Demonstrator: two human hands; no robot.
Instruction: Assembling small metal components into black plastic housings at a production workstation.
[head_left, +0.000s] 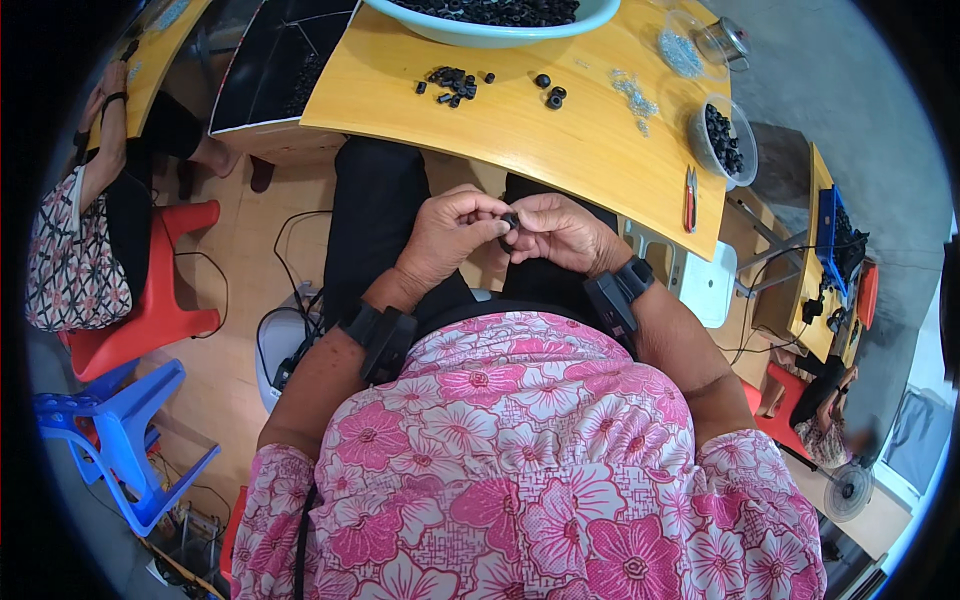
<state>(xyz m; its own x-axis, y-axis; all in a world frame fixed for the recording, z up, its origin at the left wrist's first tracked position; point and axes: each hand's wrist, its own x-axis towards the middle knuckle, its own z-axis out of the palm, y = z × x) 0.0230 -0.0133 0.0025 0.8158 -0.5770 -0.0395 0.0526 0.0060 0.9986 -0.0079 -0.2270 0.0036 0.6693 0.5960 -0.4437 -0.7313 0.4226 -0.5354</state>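
Note:
Over my lap, just off the table's near edge, both hands meet at a small black ring-like part (pixel 511 220). My left hand (pixel 450 235) pinches it from one side between thumb and fingertips. From the other side my right hand (pixel 565 233) closes its thumb and fingers on the same part, hiding much of it. On the yellow table (pixel 400 130) beyond lies a loose group of small black parts (pixel 455 88). To its right sit a few more black pieces (pixel 556 98), and farther right a scatter of small clear pieces (pixel 634 97).
A pale blue basin (pixel 500 32) full of black parts stands at the back. A clear tub (pixel 745 150) of black parts and red-handled snips (pixel 691 200) lie at the right. A red chair (pixel 170 300) and blue stool (pixel 140 440) stand left, near a seated person (pixel 80 255).

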